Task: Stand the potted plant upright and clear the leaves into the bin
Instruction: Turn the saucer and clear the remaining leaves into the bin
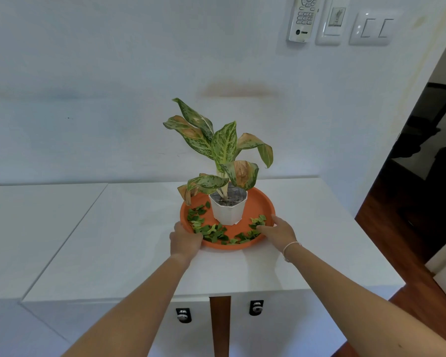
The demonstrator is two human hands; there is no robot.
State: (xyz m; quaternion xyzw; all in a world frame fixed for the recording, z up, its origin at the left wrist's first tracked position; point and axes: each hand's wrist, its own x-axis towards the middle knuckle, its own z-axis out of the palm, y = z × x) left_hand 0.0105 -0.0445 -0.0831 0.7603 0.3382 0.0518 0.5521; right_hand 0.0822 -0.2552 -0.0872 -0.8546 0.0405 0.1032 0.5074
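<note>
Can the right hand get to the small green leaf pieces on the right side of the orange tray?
Probably yes: the right hand rests on the round orange tray's rim, fingers beside those small green leaf pieces; nothing lies between.

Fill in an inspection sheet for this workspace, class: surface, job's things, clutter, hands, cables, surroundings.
Surface: white cabinet top, bare around the tray.
Job's things: potted plant upright on the orange tray; loose leaves scattered on the tray; no bin in view.
Clutter: nothing seen.
Hands: left hand and right hand at the tray's near rim, one each side.
Cables: nothing seen.
Surroundings: remote control and switches on wall; dark doorway at right.
</note>
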